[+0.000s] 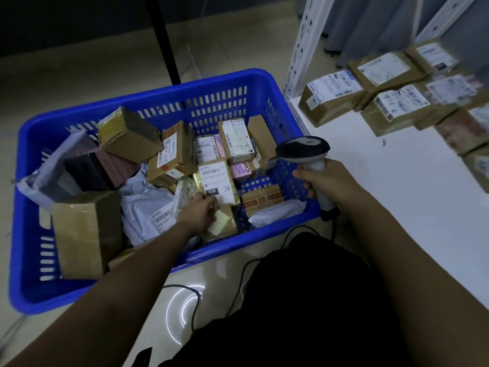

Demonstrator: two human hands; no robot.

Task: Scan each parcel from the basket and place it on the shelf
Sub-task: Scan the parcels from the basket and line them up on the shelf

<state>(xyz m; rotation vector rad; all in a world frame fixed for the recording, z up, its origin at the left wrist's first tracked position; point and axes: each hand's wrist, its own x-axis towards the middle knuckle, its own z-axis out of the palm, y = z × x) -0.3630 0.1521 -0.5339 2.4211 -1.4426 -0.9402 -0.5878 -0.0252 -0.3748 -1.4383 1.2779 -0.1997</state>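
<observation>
The left hand [201, 211] is pinching the labelled parcel [218, 182] in the blue basket [148, 102], label up for scanning. The right hand [326, 181] is gripping the scanner [304, 152] above the basket rim, beside the shelf [383, 181] already carrying parcels.

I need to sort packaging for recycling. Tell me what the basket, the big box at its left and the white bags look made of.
Basket: moulded plastic, glossy blue, with slotted walls.
Big box: corrugated cardboard, it seems; matte brown, creased, with tape.
White bags: thin plastic mailer film, probably; they crumple in soft, slightly shiny folds.
</observation>
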